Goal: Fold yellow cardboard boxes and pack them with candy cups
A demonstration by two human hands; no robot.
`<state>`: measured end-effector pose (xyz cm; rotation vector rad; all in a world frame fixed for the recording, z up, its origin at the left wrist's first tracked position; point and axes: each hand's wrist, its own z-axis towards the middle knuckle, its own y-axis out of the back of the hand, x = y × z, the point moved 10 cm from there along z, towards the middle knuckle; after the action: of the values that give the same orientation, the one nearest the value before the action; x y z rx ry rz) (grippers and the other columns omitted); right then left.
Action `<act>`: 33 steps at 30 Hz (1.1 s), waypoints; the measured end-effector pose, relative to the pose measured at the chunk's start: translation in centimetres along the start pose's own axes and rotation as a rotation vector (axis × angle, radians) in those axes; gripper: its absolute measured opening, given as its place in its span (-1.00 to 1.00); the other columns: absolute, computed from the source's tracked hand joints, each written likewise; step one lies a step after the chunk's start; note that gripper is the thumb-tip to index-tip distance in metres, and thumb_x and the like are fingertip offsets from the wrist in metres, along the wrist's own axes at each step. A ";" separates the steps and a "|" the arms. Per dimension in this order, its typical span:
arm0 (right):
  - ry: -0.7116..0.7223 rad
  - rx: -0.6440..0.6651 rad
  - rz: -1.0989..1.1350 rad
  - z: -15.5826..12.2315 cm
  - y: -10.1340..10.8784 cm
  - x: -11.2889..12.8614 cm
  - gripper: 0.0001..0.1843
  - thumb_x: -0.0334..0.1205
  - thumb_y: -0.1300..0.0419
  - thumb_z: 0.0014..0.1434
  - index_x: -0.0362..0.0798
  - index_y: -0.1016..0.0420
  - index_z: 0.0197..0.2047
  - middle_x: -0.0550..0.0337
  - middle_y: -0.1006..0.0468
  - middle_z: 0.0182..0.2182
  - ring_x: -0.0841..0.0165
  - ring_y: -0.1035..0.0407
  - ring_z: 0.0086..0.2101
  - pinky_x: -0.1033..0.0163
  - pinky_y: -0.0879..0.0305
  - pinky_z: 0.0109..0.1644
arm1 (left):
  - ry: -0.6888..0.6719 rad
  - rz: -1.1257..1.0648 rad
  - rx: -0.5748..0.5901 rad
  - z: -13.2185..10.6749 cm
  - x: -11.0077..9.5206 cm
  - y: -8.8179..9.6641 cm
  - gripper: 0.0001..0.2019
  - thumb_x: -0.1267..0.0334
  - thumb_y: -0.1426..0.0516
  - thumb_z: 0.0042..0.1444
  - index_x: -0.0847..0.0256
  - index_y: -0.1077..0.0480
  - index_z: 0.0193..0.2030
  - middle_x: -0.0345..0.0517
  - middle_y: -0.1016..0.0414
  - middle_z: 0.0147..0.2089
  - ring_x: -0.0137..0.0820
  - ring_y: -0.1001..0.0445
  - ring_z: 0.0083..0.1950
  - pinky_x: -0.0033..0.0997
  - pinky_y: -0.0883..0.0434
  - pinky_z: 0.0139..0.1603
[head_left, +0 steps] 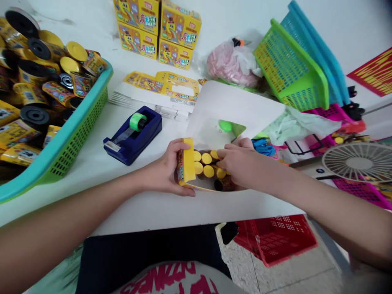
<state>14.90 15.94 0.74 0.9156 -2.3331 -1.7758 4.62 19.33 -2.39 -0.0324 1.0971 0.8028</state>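
A small yellow printed carton (186,165) lies open on the white table (92,163) near its front edge. My left hand (163,171) is closed round its left end and steadies it. Inside the carton stand several small cups with yellow lids (206,162), packed side by side. My right hand (240,163) rests over the right end of the row, fingers curled and pressed on a cup there. The carton's white lid flap (232,110) stands up behind the cups.
A green basket (76,134) heaped with more cups fills the left. A blue tape dispenser (133,134), flat carton blanks (159,87) and stacked closed cartons (159,28) lie behind. Green and blue baskets (290,69) lean at right; a red crate (275,237) sits on the floor.
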 end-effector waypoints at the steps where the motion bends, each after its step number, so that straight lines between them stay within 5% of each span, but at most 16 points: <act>1: -0.008 -0.011 -0.010 0.0 0.0 -0.2 -0.75 -0.56 -0.15 -0.10 -0.01 -0.48 -0.58 0.13 -0.46 -0.42 0.23 -0.27 -0.31 0.08 0.19 -0.24 | 0.005 -0.001 -0.001 0.0 0.1 0.0 0.02 0.07 -0.43 -0.24 -0.05 0.19 0.21 0.12 0.20 0.24 0.09 -0.03 0.34 0.26 -0.18 0.27; 6: -0.055 -0.001 0.030 0.5 0.2 -0.9 -0.77 -0.52 -0.15 0.02 -0.02 -0.49 -0.53 0.15 -0.46 -0.45 0.25 -0.30 -0.32 0.10 0.12 -0.21 | -0.003 -0.008 -0.014 0.0 0.1 0.1 0.01 0.06 -0.43 -0.25 -0.06 0.18 0.20 0.09 0.18 0.22 0.07 -0.03 0.32 0.24 -0.20 0.26; 11: -0.149 -0.012 0.203 -0.2 1.9 -2.2 -0.87 -0.24 -0.20 0.20 -0.05 -0.53 -0.36 0.17 -0.47 -0.44 0.30 -0.34 -0.36 0.17 -0.04 -0.20 | -0.002 -0.007 -0.014 0.1 0.0 0.1 0.01 0.07 -0.43 -0.25 -0.07 0.18 0.20 0.07 0.18 0.23 0.06 0.00 0.34 0.19 -0.17 0.29; 15: 0.005 0.102 0.375 -0.9 1.9 -0.2 -0.93 -0.20 -0.33 0.10 0.02 -0.62 -0.38 0.14 -0.44 -0.36 0.28 -0.32 -0.28 0.21 -0.08 -0.20 | 0.004 -0.020 -0.014 0.0 0.0 0.1 0.02 0.08 -0.43 -0.26 -0.05 0.18 0.20 0.09 0.17 0.24 0.06 -0.03 0.33 0.17 -0.20 0.27; 22: 0.186 0.022 0.177 -0.6 1.9 1.7 -0.92 -0.15 -0.32 0.09 0.10 -0.67 -0.35 0.04 -0.40 -0.22 0.18 -0.17 -0.17 0.13 0.08 -0.20 | -0.001 -0.008 -0.032 -0.1 0.3 0.2 0.04 0.08 -0.44 -0.29 -0.07 0.18 0.21 0.09 0.16 0.25 0.06 -0.05 0.33 0.16 -0.20 0.27; 29: 0.247 0.035 0.120 -0.2 1.2 2.4 -0.83 -0.09 -0.31 0.10 0.02 -0.64 -0.40 0.02 -0.42 -0.13 0.15 -0.14 -0.15 0.11 0.12 -0.21 | 0.021 0.003 -0.021 -0.2 0.4 0.1 0.03 0.05 -0.43 -0.25 -0.07 0.20 0.22 0.11 0.17 0.25 0.07 -0.02 0.35 0.22 -0.22 0.25; 33: 0.243 0.103 0.332 -0.4 2.9 1.7 -0.87 -0.12 -0.34 0.06 0.02 -0.62 -0.38 0.09 -0.43 -0.17 0.19 -0.22 -0.13 0.13 -0.04 -0.11 | 0.021 -0.007 -0.025 -0.1 0.3 0.2 0.04 0.06 -0.44 -0.27 -0.07 0.19 0.21 0.10 0.16 0.26 0.07 -0.06 0.33 0.21 -0.24 0.25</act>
<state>12.46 15.17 2.93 0.6621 -2.2760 -1.3494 4.47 19.55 -2.62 -0.0660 1.1060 0.8119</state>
